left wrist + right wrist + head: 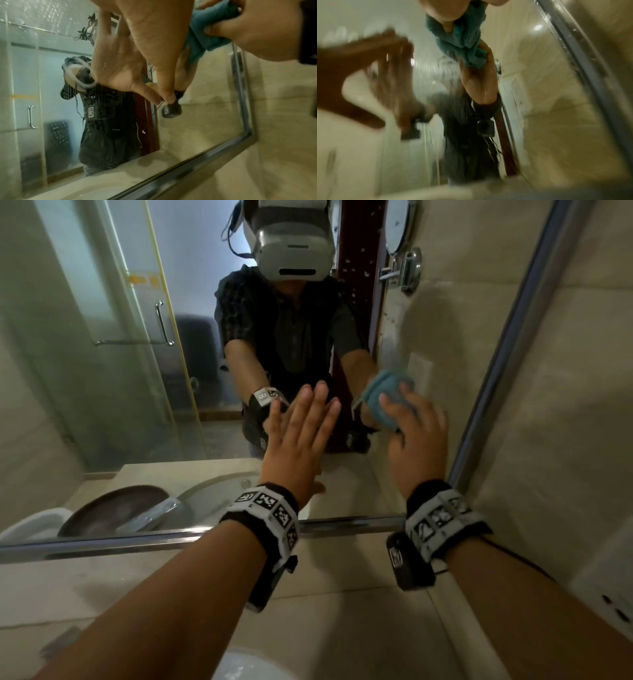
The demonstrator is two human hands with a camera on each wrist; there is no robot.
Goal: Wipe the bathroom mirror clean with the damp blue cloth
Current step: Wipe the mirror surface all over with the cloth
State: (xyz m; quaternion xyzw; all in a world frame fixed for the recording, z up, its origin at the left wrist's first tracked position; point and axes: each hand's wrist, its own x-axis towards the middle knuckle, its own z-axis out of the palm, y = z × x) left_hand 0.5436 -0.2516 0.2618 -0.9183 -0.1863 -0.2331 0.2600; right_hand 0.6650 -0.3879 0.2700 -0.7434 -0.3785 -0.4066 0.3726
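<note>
The bathroom mirror (137,371) fills the wall ahead, edged by a metal frame (496,371). My left hand (301,426) lies flat on the glass near the mirror's lower middle, fingers straight. Just to its right, my right hand (418,426) grips the bunched blue cloth (380,409) and holds it against the glass, not far from the right frame. The left wrist view shows the left hand (145,40) touching its own reflection, with the cloth (205,33) in the right hand (257,33). The right wrist view is blurred; the cloth (464,39) hangs from my fingers.
A beige ledge (342,594) runs under the mirror, with a white basin rim (246,666) at the bottom edge. A tiled wall (565,405) with a socket (613,607) closes the right side. The glass reflects a shower door, a toilet and a person wearing a headset.
</note>
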